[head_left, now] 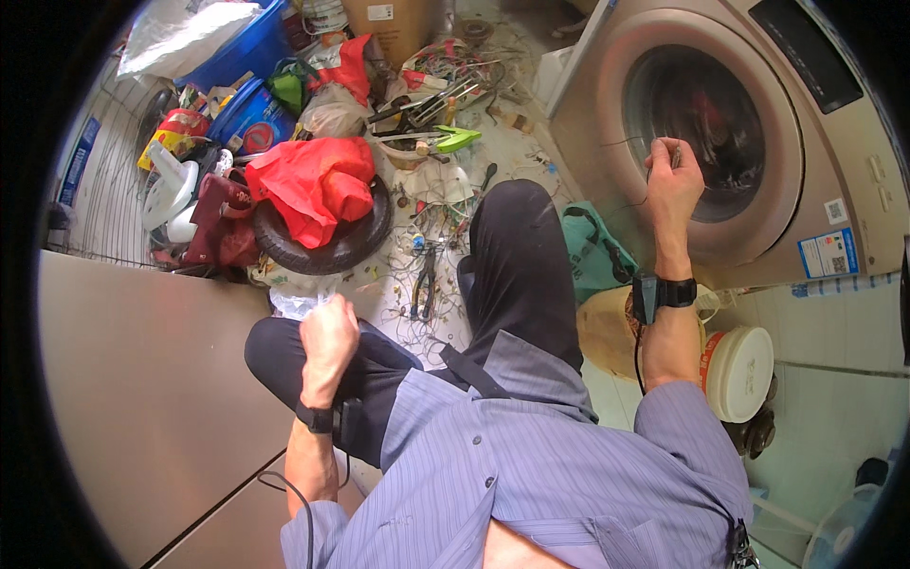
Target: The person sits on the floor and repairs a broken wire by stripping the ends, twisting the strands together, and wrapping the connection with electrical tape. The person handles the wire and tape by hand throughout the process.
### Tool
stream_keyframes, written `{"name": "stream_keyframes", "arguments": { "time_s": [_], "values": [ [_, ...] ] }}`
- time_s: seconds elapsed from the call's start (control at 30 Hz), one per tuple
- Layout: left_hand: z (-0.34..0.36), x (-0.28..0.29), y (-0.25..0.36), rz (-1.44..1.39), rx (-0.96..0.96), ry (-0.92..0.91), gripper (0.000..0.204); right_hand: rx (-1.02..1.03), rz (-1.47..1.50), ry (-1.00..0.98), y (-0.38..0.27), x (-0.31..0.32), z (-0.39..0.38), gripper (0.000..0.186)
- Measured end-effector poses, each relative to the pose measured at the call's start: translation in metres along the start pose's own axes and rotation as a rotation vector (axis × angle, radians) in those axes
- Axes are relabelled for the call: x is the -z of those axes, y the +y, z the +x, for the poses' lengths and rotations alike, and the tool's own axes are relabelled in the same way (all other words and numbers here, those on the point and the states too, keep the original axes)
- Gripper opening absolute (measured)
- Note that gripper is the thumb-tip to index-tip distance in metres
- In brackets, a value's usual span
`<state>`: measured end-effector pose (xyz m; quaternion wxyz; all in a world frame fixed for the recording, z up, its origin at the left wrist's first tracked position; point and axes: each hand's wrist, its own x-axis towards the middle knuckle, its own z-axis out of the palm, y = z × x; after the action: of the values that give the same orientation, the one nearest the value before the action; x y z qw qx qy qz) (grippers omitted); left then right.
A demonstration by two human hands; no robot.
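Your right hand (673, 180) is raised in front of the round door of the washing machine (758, 123), its fingers pinched shut on the end of a thin dark wire (633, 201) that trails down and to the left from your fingertips, over the glass and toward your knee. Your left hand (327, 334) rests low on your left thigh, curled into a fist; a crumpled bit of clear plastic (292, 302) lies just beside its knuckles, though you cannot tell whether the fist actually grips it. Each wrist carries a black band with a cable running back along the forearm. You sit with your dark-trousered legs bent, and the floor between them and the clutter ahead is strewn with loose wire offcuts, among which a pair of pliers (425, 284) lies just left of your right leg. Further ahead a red cloth (318, 185) is heaped on a black tyre (365, 242), with a basket of hand tools (427, 114) behind it. A teal bag (592, 251) sits against the machine's base, and a white lidded bucket (744, 370) stands near your right elbow
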<state>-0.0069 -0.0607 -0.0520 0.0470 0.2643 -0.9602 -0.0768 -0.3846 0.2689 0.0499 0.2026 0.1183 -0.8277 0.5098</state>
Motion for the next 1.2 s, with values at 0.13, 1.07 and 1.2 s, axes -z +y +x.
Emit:
{"name": "stream_keyframes", "arguments": {
  "time_s": [0.13, 1.07, 1.2],
  "values": [
    [0.04, 0.035, -0.016, -0.382, 0.144, 0.307, 0.031, 0.051, 0.094, -0.073, -0.03, -0.014, -0.005, 0.016],
    [0.083, 0.144, -0.022, -2.157, 0.202, -0.003, 0.025, 0.468, 0.525, -0.832, -0.242, -0.169, -0.17, 0.078],
    [0.103, 0.118, 0.04, -2.195, 0.268, -0.053, 0.024, 0.498, 0.449, -0.649, -0.208, -0.164, -0.157, 0.057]
  ]
}}
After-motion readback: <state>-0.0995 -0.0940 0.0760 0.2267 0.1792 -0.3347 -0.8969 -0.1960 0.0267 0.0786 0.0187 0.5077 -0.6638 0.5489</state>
